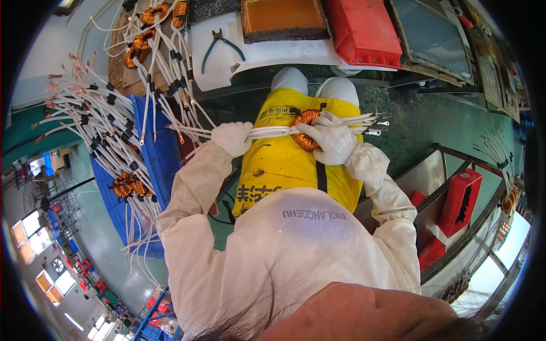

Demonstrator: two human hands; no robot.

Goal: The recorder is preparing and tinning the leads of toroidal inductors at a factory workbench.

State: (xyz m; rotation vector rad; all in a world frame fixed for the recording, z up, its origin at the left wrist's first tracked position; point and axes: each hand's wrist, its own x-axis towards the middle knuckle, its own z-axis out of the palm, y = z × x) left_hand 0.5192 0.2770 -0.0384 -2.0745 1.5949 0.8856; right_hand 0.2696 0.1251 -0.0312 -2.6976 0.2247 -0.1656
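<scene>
Across my lap, over a yellow apron (267,170), lies a copper-wound ring coil (305,140) with a bundle of white cables (271,132) running out to both sides. My left hand (232,138), in a white glove, is closed around the cables left of the coil. The gloved right hand (330,138) grips the coil from its right side, thumb below and fingers over the top. Metal lugs (375,132) tip some cable ends at the right; other ends look dark. Toward the left, the far cable ends overlap other white cables.
A blue bin (152,153) at the left holds many white-leaded coils. On the bench ahead are pliers (217,48), a tray of amber material (284,20) and a red bin (364,34). A metal rack (418,176) with a red crate (459,202) stands at the right.
</scene>
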